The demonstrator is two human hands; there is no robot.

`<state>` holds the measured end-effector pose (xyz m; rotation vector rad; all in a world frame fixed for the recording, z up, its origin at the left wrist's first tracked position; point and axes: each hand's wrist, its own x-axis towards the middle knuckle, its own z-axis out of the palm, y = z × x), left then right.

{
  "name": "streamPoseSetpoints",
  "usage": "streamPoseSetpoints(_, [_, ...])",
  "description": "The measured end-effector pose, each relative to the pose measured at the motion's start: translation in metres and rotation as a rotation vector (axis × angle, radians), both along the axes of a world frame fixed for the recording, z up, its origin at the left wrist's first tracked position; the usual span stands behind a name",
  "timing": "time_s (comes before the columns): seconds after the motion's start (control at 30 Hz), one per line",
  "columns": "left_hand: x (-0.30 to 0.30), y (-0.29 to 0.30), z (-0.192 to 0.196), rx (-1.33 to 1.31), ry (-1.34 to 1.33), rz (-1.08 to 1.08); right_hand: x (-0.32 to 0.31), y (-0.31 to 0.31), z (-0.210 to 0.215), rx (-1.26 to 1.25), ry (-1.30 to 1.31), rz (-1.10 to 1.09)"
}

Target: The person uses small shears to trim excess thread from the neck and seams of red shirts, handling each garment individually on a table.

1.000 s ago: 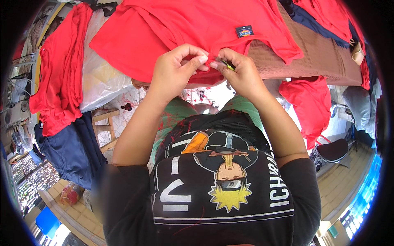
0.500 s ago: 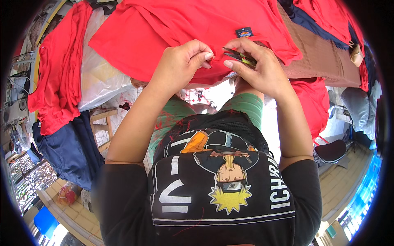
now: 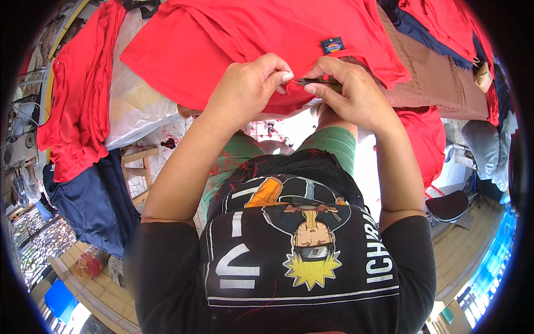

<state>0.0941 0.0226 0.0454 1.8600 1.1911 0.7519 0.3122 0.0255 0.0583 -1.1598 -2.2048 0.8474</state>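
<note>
A red garment (image 3: 261,33) is spread over the table in front of me, with a small dark label (image 3: 332,45) sewn near its neckline. My left hand (image 3: 247,92) is closed in a pinch on a small piece of this garment. Dark red thread-like bits show at its fingertips. Just to the right, my right hand (image 3: 356,92) is closed around small dark thread snips (image 3: 318,82). Their tips point left, close to the pinched cloth, and the blades look nearly together. The right palm and fingers partly hide the snips.
Another red garment (image 3: 83,100) hangs at the left over plastic-covered surface, above navy cloth (image 3: 92,200). Brown cloth (image 3: 434,72) covers the right side of the table. Red and navy pieces lie at the far right. Below them is a black-topped seat (image 3: 448,206).
The snips' blades were spread apart and have come nearly together, their tips now nearer the left fingertips. The right fingers have squeezed in. The label shows more fully.
</note>
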Motion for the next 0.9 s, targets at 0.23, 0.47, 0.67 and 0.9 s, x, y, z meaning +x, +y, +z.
streamPoseSetpoints(0.23, [0.002,0.0,0.003,0.03,0.044,-0.002,-0.006,0.0,-0.002,-0.024,0.005,0.003])
streamPoseSetpoints(0.47, [0.003,-0.001,0.003,0.057,0.091,-0.003,-0.009,0.0,0.003,0.08,-0.088,0.032])
streamPoseSetpoints(0.67, [0.004,-0.002,0.001,0.033,0.012,0.042,-0.009,0.0,0.006,0.112,-0.174,0.054])
streamPoseSetpoints(0.9, [-0.059,-0.002,0.061,0.216,-0.116,-0.303,0.006,-0.001,0.011,0.127,-0.015,-0.028])
